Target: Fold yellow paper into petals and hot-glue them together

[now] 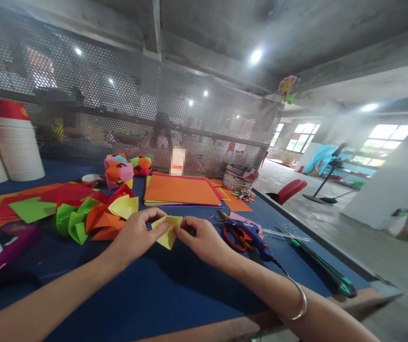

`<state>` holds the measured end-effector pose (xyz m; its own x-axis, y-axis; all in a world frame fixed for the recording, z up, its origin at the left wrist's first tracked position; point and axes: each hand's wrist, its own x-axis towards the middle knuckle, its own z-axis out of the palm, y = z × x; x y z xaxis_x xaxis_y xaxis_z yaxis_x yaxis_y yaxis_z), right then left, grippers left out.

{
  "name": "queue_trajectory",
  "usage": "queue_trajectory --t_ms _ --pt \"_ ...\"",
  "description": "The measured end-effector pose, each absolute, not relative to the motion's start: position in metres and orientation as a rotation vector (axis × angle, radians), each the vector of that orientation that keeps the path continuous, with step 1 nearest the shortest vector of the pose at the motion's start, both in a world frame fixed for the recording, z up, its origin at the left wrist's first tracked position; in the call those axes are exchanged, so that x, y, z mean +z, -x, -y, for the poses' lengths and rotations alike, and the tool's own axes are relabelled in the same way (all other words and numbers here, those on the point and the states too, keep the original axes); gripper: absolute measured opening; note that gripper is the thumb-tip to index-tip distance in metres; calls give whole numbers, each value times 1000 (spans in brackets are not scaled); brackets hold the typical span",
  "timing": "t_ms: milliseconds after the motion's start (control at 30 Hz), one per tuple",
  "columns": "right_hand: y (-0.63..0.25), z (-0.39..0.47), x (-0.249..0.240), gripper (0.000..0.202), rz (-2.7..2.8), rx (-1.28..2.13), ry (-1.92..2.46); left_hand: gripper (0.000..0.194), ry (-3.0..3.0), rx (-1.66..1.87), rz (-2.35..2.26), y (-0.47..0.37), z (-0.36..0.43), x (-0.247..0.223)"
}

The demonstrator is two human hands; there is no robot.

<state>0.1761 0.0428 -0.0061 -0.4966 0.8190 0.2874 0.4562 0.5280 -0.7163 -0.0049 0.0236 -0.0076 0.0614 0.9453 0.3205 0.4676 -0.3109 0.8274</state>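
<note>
Between my two hands is a small folded piece of yellow paper (169,235), held above the blue tabletop (147,299). My left hand (140,232) pinches its left side. On the right side, my right hand (201,237) grips the corner between thumb and fingers. Left of my hands lie folded paper pieces: a yellow one (123,206), orange ones (104,222) and green ones (77,221). A stack of coloured sheets, orange on top (182,190), lies just beyond my hands.
To the right are a blue glue gun (257,240), red-handled scissors (233,237) and a green cutter knife (325,268). A woven basket (240,177) stands at the back right, paper balls (118,173) at the back. Stacked paper cups (17,147) stand far left. A perforated metal screen (125,114) rises behind.
</note>
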Motion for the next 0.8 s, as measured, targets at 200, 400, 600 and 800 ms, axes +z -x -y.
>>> queue_trajectory --t_ms 200,400,600,800 --pt "-181 -47 -7 7 2242 323 1052 41 -1839 1136 -1356 0 -19 -11" --pt "-182 -45 -12 4 2391 103 929 34 -1841 1060 -1290 1 -20 -15" --pt "-181 -41 -8 14 2424 38 954 22 -1854 1056 -1349 5 -25 -19" --pt "-180 -40 -7 8 2417 -75 988 20 -1854 1061 -1349 3 -25 -18"
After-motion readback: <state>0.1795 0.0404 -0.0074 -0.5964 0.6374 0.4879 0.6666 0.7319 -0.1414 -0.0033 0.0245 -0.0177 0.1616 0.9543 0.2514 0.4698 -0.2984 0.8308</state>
